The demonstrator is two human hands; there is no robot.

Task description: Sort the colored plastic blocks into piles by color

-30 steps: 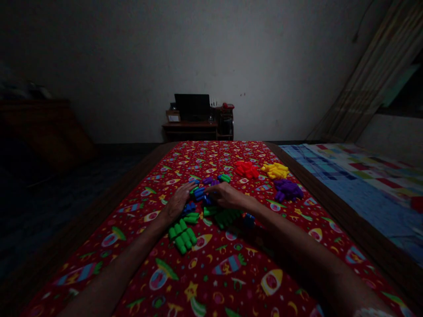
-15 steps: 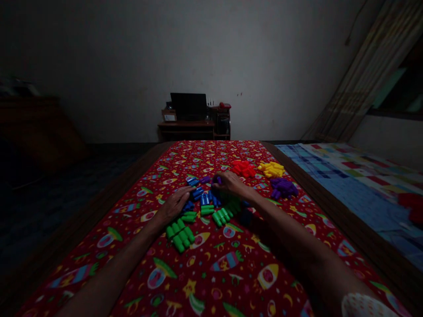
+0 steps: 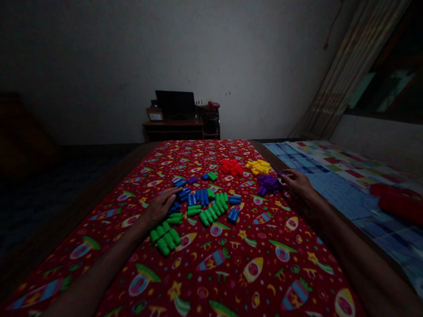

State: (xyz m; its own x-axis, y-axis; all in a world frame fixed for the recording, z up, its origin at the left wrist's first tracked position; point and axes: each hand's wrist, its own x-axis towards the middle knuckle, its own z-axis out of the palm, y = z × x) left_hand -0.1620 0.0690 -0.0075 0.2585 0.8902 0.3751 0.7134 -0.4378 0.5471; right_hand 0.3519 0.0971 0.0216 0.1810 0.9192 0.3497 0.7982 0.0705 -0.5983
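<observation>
My right hand (image 3: 295,181) pinches a purple toy block (image 3: 280,174) at the right edge of the pile of purple blocks (image 3: 267,184). Flat, with fingers stretched out, my left hand (image 3: 160,206) rests against the blue blocks (image 3: 184,193) on the left; its fingertips touch or lie just beside them. Green blocks (image 3: 214,210) lie in joined-looking rows among the blue ones, with another green group (image 3: 165,238) nearer to me. A lone purple block (image 3: 192,180) lies beyond the blue ones.
A red patterned cloth (image 3: 211,259) covers the table. Red blocks (image 3: 231,167) and yellow blocks (image 3: 258,167) form piles at the far right. Behind stands a desk with a dark monitor (image 3: 176,104). A bed with a checked sheet (image 3: 304,160) is on the right.
My right hand has moved right, from the mixed blue and green blocks to the purple pile, carrying a purple block. My left hand stays by the blue blocks. The view has turned slightly right.
</observation>
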